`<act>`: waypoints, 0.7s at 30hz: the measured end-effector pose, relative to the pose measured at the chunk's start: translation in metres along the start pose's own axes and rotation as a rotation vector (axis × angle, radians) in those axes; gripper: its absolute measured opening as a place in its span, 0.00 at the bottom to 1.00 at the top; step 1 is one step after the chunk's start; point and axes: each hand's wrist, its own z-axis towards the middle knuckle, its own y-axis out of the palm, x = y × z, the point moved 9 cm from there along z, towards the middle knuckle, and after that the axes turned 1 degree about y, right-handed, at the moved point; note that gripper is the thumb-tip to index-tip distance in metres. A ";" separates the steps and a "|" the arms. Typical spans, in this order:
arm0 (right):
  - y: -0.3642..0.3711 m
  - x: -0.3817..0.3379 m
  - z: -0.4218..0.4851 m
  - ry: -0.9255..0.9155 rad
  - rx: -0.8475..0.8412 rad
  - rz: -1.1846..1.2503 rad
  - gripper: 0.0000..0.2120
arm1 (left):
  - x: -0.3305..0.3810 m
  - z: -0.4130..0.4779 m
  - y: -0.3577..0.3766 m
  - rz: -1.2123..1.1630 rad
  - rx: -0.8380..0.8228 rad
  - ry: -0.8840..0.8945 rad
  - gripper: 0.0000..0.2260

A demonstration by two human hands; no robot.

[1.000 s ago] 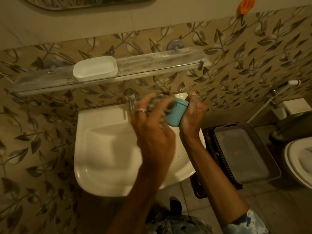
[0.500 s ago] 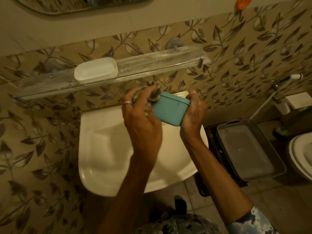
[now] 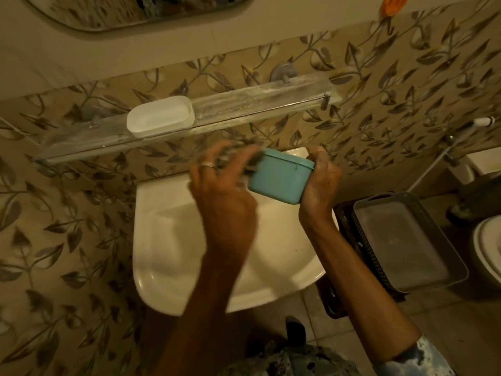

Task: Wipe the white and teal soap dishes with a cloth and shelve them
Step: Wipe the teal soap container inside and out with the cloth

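My right hand (image 3: 320,183) holds the teal soap dish (image 3: 280,177) by its right end, above the back of the sink. The dish is turned on its side with its underside towards me. My left hand (image 3: 222,191) is closed around a bunched grey patterned cloth (image 3: 238,156) and presses it against the dish's left end. Most of the cloth is hidden behind my fingers. The white soap dish (image 3: 160,117) stands upright on the left half of the clear wall shelf (image 3: 257,101), apart from both hands.
A white sink (image 3: 173,240) sits below my hands. Right of it, a grey tray (image 3: 406,240) rests on a dark basket on the floor. A toilet rim (image 3: 485,253) shows at the far right. A mirror edge (image 3: 81,20) hangs above the shelf.
The teal dish has turned from edge-on to showing its broad underside. My left hand with the cloth slid leftward off the dish's face to its left end.
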 end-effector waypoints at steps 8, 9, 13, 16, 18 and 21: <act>0.002 0.031 0.005 0.419 -0.209 0.180 0.25 | -0.061 0.001 -0.017 -0.108 0.001 -0.130 0.16; 0.007 0.032 0.002 0.442 -0.280 0.175 0.24 | -0.064 -0.002 -0.014 -0.169 -0.007 -0.149 0.16; 0.017 0.033 -0.014 0.526 -0.484 0.213 0.19 | -0.071 -0.011 -0.005 -0.411 0.006 -0.285 0.19; 0.018 0.030 -0.023 0.537 -0.624 0.257 0.19 | -0.093 -0.015 -0.005 -0.503 0.066 -0.448 0.20; 0.014 0.029 -0.026 0.529 -0.654 0.208 0.21 | -0.107 -0.014 -0.007 -0.600 0.090 -0.528 0.17; 0.008 0.030 -0.029 0.533 -0.657 0.204 0.23 | -0.110 -0.004 -0.012 -0.677 0.079 -0.510 0.13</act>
